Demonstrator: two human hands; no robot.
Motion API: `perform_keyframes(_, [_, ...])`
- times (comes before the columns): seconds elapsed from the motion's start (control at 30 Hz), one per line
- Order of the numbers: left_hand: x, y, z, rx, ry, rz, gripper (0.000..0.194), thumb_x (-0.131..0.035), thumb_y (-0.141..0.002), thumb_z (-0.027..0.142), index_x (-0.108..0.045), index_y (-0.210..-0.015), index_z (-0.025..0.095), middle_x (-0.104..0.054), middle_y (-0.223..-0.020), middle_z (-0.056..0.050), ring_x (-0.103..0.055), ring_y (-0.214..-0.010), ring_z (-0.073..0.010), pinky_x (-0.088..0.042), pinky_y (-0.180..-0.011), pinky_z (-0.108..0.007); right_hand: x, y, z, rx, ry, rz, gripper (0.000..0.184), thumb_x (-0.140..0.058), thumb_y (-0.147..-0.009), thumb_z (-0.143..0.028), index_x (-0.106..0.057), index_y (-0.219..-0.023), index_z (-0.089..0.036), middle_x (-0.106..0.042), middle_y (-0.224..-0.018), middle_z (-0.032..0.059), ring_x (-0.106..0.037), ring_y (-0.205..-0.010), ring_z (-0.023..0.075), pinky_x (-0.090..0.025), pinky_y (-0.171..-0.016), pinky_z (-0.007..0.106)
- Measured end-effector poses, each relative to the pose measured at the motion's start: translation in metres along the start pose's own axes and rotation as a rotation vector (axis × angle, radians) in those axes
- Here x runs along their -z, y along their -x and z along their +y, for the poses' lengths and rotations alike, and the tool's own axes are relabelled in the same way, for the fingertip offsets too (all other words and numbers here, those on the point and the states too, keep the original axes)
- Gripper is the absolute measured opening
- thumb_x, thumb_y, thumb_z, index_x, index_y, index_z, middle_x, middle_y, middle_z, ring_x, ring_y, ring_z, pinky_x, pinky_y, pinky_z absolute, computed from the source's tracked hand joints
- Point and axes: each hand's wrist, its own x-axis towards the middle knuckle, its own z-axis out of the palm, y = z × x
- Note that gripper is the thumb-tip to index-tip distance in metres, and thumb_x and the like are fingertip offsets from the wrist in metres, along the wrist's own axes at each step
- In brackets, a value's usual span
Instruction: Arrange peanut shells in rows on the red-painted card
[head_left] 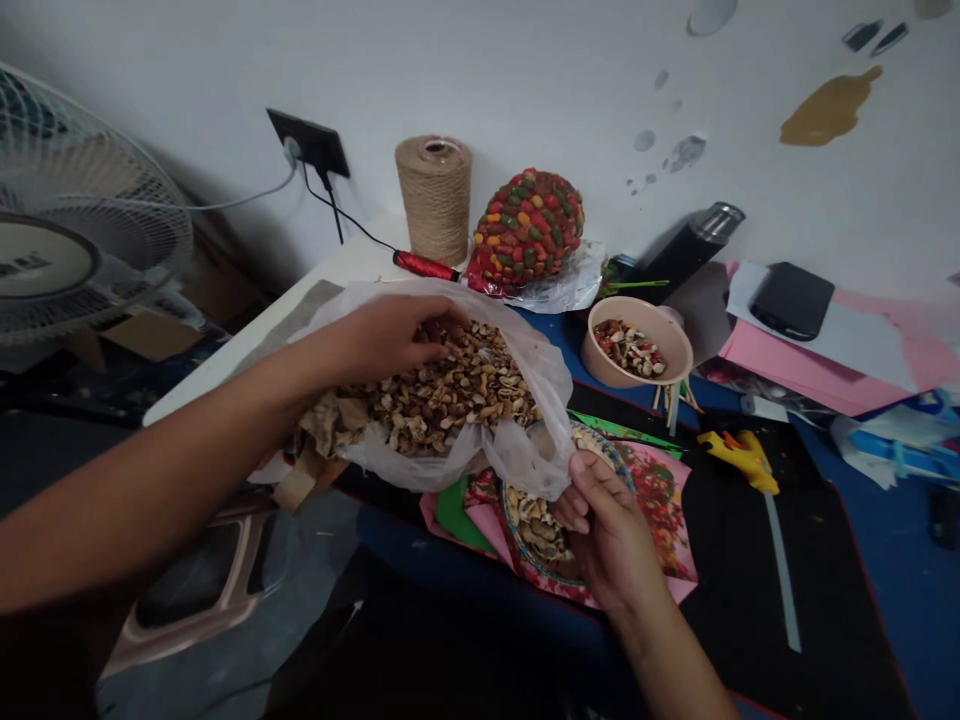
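Note:
A translucent white plastic bag (551,375), full of small brown nut shells (457,405), lies open at the table's front edge. My left hand (397,335) reaches over the bag's mouth onto the shells, thumb and fingers apart; the fingertips are partly hidden, and no shell shows in its grasp. My right hand (607,520) pinches the bag's right edge between thumb and fingers. Partly behind that hand is a round tray with a blue braided rim (517,535), with paler shells inside. It rests on pink floral paper (660,500).
A yellow glue gun (742,458) lies to the right on a black mat. Behind are a pink bowl of shells (600,355), a twine spool (433,200), a colourful shell-covered ball (529,225) and a black thermos (686,245). At left stands a fan (90,220), with a stool (225,600) below.

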Motion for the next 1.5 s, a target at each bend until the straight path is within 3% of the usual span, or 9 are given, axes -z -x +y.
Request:
perform_keyframes(0.17, [-0.007, 0.013, 0.001, -0.126, -0.092, -0.122, 0.018, -0.063, -0.094, 0.031, -0.075, -0.105, 0.024, -0.076, -0.108, -0.004, -0.069, -0.104, -0.0223, -0.050, -0.096, -0.032, 0.002, 0.000, 0.000, 0.003, -0.012, -0.013, 0.039, -0.101, -0.073, -0.046, -0.074, -0.081, -0.019, -0.041, -0.056, -0.0091, -0.026, -0.049, 0.0047, -0.022, -0.049, 0.020])
perform_keyframes(0.3, [-0.020, 0.023, 0.006, -0.196, -0.241, -0.210, 0.022, -0.073, -0.091, 0.027, -0.075, -0.113, 0.023, -0.073, -0.117, -0.008, -0.067, -0.114, -0.0263, -0.049, -0.104, -0.037, 0.002, 0.000, 0.001, -0.003, -0.009, -0.012, 0.039, -0.101, -0.074, -0.045, -0.072, -0.080, -0.019, -0.041, -0.057, -0.0087, -0.027, -0.049, 0.0046, -0.023, -0.049, 0.020])
perform_keyframes(0.6, [-0.025, 0.019, 0.016, -0.155, -0.297, -0.240, 0.012, -0.071, -0.091, 0.021, -0.070, -0.103, 0.020, -0.072, -0.109, -0.010, -0.068, -0.106, -0.0279, -0.051, -0.096, -0.038, -0.001, 0.001, -0.002, 0.002, -0.004, -0.017, 0.041, -0.101, -0.073, -0.047, -0.071, -0.080, -0.020, -0.040, -0.056, -0.0093, -0.027, -0.049, 0.0044, -0.024, -0.049, 0.020])
perform_keyframes(0.87, [-0.014, 0.018, 0.019, -0.081, -0.139, -0.262, 0.008, -0.069, -0.088, 0.016, -0.071, -0.090, 0.023, -0.074, -0.096, -0.003, -0.069, -0.092, -0.0220, -0.047, -0.082, -0.032, -0.004, 0.000, -0.006, 0.017, 0.014, -0.022, 0.043, -0.101, -0.071, -0.048, -0.070, -0.081, -0.021, -0.041, -0.055, -0.0092, -0.027, -0.048, 0.0050, -0.024, -0.048, 0.020])
perform_keyframes(1.07, [-0.002, 0.027, 0.059, -0.174, 0.121, -0.288, 0.006, -0.072, -0.092, 0.019, -0.071, -0.090, 0.024, -0.076, -0.091, 0.003, -0.070, -0.084, -0.0161, -0.045, -0.076, -0.027, -0.005, -0.002, -0.008, 0.026, 0.024, -0.025, 0.044, -0.102, -0.070, -0.049, -0.069, -0.080, -0.021, -0.041, -0.056, -0.0094, -0.027, -0.048, 0.0054, -0.025, -0.048, 0.021])
perform_keyframes(1.2, [-0.030, 0.036, 0.100, -0.344, 0.186, -0.266, 0.006, -0.070, -0.096, 0.018, -0.072, -0.094, 0.024, -0.078, -0.095, 0.000, -0.072, -0.089, -0.0176, -0.049, -0.077, -0.028, -0.004, -0.002, -0.008, 0.037, 0.044, -0.019, 0.042, -0.100, -0.074, -0.048, -0.069, -0.083, -0.021, -0.041, -0.057, -0.0093, -0.028, -0.047, 0.0060, -0.025, -0.047, 0.022])
perform_keyframes(1.27, [-0.044, 0.038, 0.110, -0.442, 0.178, -0.253, 0.015, -0.069, -0.097, 0.016, -0.073, -0.108, 0.025, -0.079, -0.101, -0.002, -0.074, -0.095, -0.0200, -0.051, -0.080, -0.030, -0.004, -0.002, -0.009, 0.041, 0.055, -0.019, 0.041, -0.099, -0.074, -0.048, -0.070, -0.084, -0.021, -0.041, -0.057, -0.0089, -0.028, -0.048, 0.0063, -0.025, -0.046, 0.022])
perform_keyframes(1.37, [-0.044, 0.038, 0.103, -0.452, 0.131, -0.242, 0.023, -0.069, -0.097, 0.016, -0.073, -0.118, 0.024, -0.079, -0.107, -0.004, -0.074, -0.097, -0.0214, -0.053, -0.083, -0.032, -0.003, -0.001, -0.011, 0.038, 0.058, -0.022, 0.041, -0.100, -0.074, -0.048, -0.071, -0.084, -0.020, -0.041, -0.057, -0.0089, -0.027, -0.048, 0.0058, -0.025, -0.047, 0.021])
perform_keyframes(1.5, [-0.022, 0.038, 0.062, -0.252, -0.082, -0.209, 0.014, -0.061, -0.101, 0.020, -0.074, -0.100, 0.023, -0.076, -0.099, -0.005, -0.070, -0.094, -0.0224, -0.050, -0.085, -0.033, -0.001, -0.001, -0.012, 0.033, 0.043, -0.028, 0.039, -0.099, -0.075, -0.047, -0.073, -0.083, -0.020, -0.041, -0.057, -0.0088, -0.027, -0.049, 0.0052, -0.025, -0.048, 0.020])
